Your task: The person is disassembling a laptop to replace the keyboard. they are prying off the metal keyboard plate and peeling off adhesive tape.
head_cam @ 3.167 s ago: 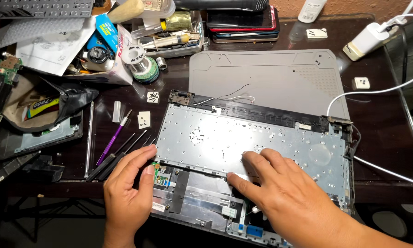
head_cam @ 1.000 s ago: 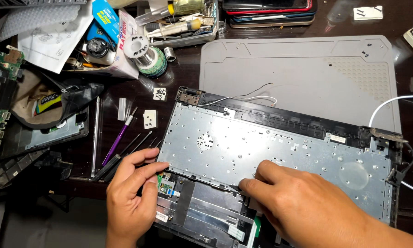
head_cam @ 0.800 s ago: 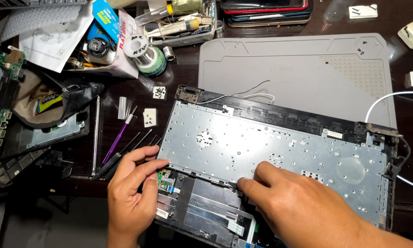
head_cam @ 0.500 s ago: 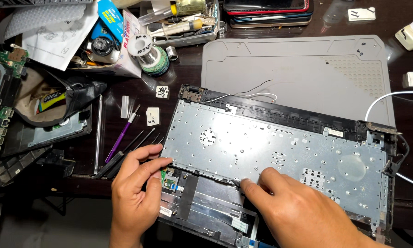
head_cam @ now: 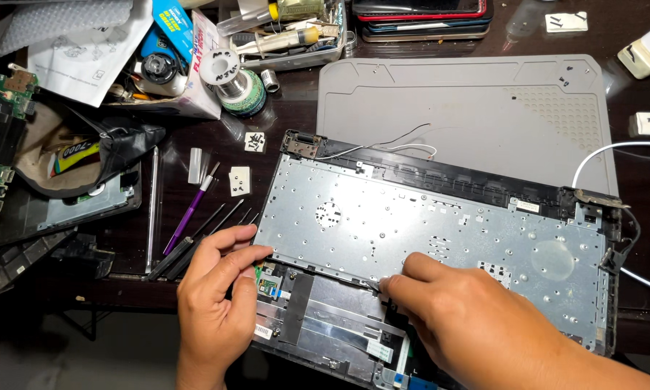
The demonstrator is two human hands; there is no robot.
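Opened laptop chassis [head_cam: 440,238] lying inner face up, half on the grey work mat [head_cam: 469,101] and half over the dark table's [head_cam: 289,144] near edge, its silver keyboard backing plate [head_cam: 426,231] exposed. The left hand [head_cam: 213,303] rests against the chassis's near left corner, fingers curled together and thumb on the plate's edge, apparently steadying the chassis. The right hand [head_cam: 469,325] lies on the plate's near edge, its fingertips pressed together, pinching at the metal rim, probably lifting it; tweezers [head_cam: 195,245] lie just left.
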